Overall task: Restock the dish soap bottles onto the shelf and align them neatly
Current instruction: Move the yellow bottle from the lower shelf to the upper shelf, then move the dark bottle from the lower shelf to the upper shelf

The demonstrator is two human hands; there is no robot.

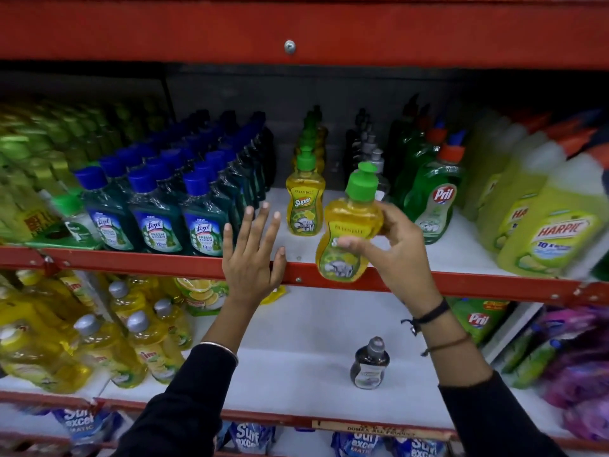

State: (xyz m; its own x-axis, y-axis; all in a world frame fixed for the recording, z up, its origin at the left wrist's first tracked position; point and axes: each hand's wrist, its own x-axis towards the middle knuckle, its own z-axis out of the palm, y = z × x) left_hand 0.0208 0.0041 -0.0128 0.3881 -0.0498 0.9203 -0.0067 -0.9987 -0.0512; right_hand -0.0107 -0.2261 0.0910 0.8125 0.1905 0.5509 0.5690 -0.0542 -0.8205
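Right hand [400, 255]: pinching yellow soap bottle [348, 237], tilted, at shelf [329, 275] front edge. Left hand [252, 257]: spread, empty. Advice: stand upright in front of matching bottle row [304, 206], label forward.

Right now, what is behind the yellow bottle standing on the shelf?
Behind the standing yellow bottle runs a row of matching green caps; their bodies are mostly covered, so no exact count.

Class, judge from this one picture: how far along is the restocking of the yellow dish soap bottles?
Done: a row of yellow bottles already stands upright on the shelf. In hand: the right hand holds another yellow bottle, tilted, at the shelf's front edge; the left hand is open. Left: setting it down and aligning it.
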